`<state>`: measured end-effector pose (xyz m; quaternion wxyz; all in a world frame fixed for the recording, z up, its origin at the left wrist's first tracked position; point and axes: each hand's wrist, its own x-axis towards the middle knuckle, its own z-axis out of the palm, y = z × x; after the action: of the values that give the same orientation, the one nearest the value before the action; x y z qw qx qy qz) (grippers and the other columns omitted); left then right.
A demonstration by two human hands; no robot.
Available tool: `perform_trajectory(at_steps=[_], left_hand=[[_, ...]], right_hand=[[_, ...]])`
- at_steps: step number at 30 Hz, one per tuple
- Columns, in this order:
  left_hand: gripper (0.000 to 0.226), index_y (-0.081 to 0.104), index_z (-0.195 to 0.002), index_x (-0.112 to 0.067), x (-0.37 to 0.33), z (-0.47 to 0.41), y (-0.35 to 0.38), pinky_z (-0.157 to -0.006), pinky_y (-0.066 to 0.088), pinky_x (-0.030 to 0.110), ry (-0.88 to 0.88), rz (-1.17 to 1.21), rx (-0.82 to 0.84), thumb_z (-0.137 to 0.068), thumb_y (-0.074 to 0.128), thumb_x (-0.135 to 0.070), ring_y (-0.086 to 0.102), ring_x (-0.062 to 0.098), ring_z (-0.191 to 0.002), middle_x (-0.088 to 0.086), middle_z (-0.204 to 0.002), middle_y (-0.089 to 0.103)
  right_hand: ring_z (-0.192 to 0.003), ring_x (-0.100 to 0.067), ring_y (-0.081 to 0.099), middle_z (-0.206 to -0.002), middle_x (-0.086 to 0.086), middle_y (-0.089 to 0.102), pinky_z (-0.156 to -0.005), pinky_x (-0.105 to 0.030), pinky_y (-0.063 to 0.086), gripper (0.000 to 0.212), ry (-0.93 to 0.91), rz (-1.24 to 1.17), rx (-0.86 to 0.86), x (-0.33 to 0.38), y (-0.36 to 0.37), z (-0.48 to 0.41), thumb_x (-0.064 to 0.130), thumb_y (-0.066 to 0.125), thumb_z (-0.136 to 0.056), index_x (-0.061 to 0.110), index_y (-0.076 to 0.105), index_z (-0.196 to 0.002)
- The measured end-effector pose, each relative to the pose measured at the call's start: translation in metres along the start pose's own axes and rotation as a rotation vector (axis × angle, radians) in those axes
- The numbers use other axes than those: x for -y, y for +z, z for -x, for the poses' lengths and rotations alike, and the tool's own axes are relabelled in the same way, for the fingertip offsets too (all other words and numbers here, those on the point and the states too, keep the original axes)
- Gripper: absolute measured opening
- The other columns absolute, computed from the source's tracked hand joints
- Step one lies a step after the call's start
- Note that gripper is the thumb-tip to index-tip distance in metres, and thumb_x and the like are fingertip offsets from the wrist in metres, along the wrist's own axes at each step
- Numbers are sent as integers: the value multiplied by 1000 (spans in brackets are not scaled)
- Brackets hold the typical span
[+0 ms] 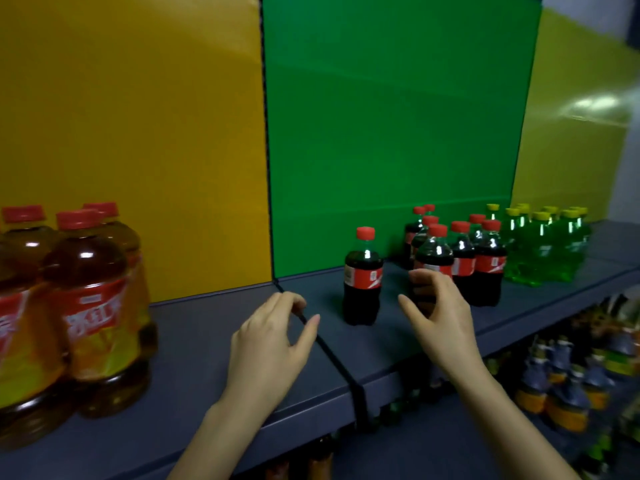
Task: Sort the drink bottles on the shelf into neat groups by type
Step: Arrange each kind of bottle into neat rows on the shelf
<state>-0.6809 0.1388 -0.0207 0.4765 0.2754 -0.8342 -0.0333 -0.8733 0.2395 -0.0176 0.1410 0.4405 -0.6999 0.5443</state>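
Observation:
A single cola bottle [363, 282] with a red cap stands alone on the grey shelf [214, 341], in front of the green back panel. To its right, several more cola bottles [464, 258] form a cluster. My right hand [438, 317] hovers in front of the nearest bottle of that cluster [434, 249], fingers curved and thumb spread, gripping nothing that I can see. My left hand [273, 337] floats above the shelf to the left of the single bottle, fingers loosely bent and empty. Green drink bottles [543, 251] with yellow caps stand at the far right.
Large amber tea bottles [86, 306] with red caps and red labels fill the shelf's left end. A black divider strip [332, 351] runs across the shelf between my hands. A lower shelf at the bottom right holds several dark bottles [568, 386].

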Motion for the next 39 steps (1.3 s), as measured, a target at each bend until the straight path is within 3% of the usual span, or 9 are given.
perform_trajectory(at_steps=[3, 6, 9, 13, 20, 26, 30, 37, 39], left_hand=[[41, 46, -118, -23, -23, -18, 40, -71, 42, 25, -103, 36, 122, -85, 56, -46, 53, 8, -91, -13, -103, 49], [73, 28, -135, -20, -36, -36, 77, -92, 46, 36, -210, 55, 222, -79, 58, -56, 50, 17, -117, -6, -137, 42], [87, 24, -137, -17, -44, -51, 101, -96, 43, 36, -309, 92, 238, -72, 65, -59, 47, 21, -123, -1, -141, 39], [85, 30, -128, -17, -45, -63, 121, -94, 44, 35, -383, 101, 215, -65, 71, -58, 49, 21, -120, 1, -133, 46], [68, 37, -118, -17, -31, -68, 127, -88, 41, 24, -417, 275, 217, -68, 79, -33, 50, 10, -107, -5, -116, 51], [69, 29, -126, -18, -16, -74, 120, -100, 40, 26, -473, 487, 331, -74, 74, -17, 48, 7, -114, -7, -121, 47], [70, 26, -131, -17, -6, -81, 118, -102, 39, 25, -483, 539, 400, -77, 71, -12, 45, 7, -119, -6, -128, 45], [66, 28, -127, -26, 3, -84, 124, -90, 43, 12, -478, 610, 361, -79, 70, -11, 44, -3, -114, -22, -118, 45], [63, 31, -125, -30, 6, -83, 125, -93, 45, 16, -462, 627, 352, -79, 70, -11, 45, -4, -115, -24, -119, 46]], right_hand=[[-109, -23, 52, -116, -3, 48, -94, -39, 46, 46, 11, 36, -59, -34, -18, -24, 14, 66, -82, 10, 46, -123], [-115, -22, 48, -124, -8, 47, -93, -26, 37, 55, 38, 53, -23, -62, -30, -43, 14, 67, -81, 6, 40, -128], [-120, -22, 49, -131, -8, 49, -98, -29, 38, 62, 38, 13, 102, -87, -29, -54, 15, 67, -81, 8, 35, -134], [-126, -23, 45, -139, -6, 44, -106, -41, 37, 74, -5, -15, 210, -105, -24, -58, 19, 67, -80, 10, 27, -142], [-114, -19, 48, -119, 3, 36, -98, -29, 39, 66, -53, -102, 342, -109, -11, -68, 21, 70, -78, 14, 36, -135], [-114, -9, 49, -119, 9, 51, -94, -22, 37, 69, 35, -255, 638, -105, 11, -87, 28, 72, -77, 19, 32, -133], [-116, -12, 50, -125, 4, 54, -97, -26, 40, 69, 27, -236, 673, -106, 30, -101, 33, 73, -76, 17, 34, -131], [-119, -16, 48, -125, 0, 50, -98, -29, 40, 65, 14, -224, 652, -104, 67, -116, 34, 73, -75, 15, 38, -126], [-120, -15, 47, -128, 1, 49, -99, -28, 39, 65, 3, -256, 646, -105, 74, -116, 33, 72, -76, 16, 38, -129]])
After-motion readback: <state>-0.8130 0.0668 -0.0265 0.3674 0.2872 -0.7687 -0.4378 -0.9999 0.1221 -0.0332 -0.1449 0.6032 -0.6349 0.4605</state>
